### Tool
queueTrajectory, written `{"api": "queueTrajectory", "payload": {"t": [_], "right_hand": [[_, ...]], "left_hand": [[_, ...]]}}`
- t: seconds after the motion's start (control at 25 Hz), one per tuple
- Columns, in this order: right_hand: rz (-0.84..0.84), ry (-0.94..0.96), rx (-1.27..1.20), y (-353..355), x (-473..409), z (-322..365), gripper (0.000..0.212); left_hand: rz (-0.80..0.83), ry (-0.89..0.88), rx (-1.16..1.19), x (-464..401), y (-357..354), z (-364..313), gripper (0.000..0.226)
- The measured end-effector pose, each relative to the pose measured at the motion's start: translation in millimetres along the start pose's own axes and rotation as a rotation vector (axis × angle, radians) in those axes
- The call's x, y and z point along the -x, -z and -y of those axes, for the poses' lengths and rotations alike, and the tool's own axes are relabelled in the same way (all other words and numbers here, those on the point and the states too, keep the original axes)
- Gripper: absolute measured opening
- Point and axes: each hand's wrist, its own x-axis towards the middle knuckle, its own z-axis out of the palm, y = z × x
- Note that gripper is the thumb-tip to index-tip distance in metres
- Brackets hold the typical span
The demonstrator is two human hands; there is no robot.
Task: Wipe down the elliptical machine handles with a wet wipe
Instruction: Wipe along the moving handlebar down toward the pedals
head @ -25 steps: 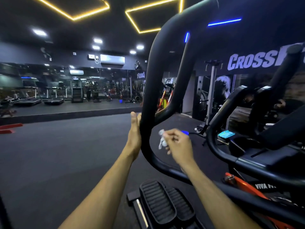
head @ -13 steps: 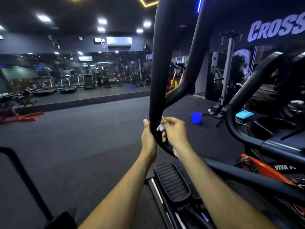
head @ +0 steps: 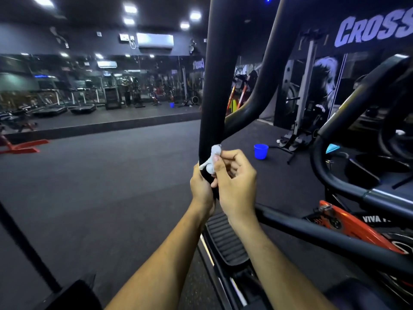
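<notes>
Two hands met at the black elliptical handle (head: 214, 90): the left hand (head: 201, 186) wrapped around the bar, the right hand (head: 234, 182) pinching a crumpled wet wipe (head: 213, 156) against it, just above the ribbed pedal (head: 225, 240); a blue bucket (head: 260, 151) stood on the floor beyond

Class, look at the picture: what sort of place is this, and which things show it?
Almost certainly a gym: a black elliptical handle, ribbed black foot pedal, and treadmills along the mirrored wall.
</notes>
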Motion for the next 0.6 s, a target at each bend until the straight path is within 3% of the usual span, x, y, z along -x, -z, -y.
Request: {"api": "queueTrajectory", "payload": {"t": [0.16, 0.24, 0.4, 0.52, 0.6], "right_hand": [[-0.003, 0.596, 0.308, 5.0, -22.1, 3.2, 0.012], [0.046, 0.788, 0.471, -0.7, -26.5, -8.0, 0.013], [0.132, 0.807, 0.684, 4.8, -8.1, -27.9, 0.010], [0.001, 0.838, 0.618, 8.2, -17.8, 6.6, 0.010], [-0.046, 0.928, 0.711, 0.6, -27.4, 30.5, 0.009]], "left_hand": [[0.031, -0.001, 0.083, -2.3, -1.5, 1.9, 0.027], [0.075, -0.023, -0.003, -7.1, 3.2, 7.1, 0.027], [0.155, 0.110, -0.088, -10.6, 9.9, 7.1, 0.032], [0.148, 0.153, -0.009, -8.3, 11.0, -2.7, 0.041], [0.248, 0.191, 0.007, -7.2, 11.8, -6.0, 0.068]]}}
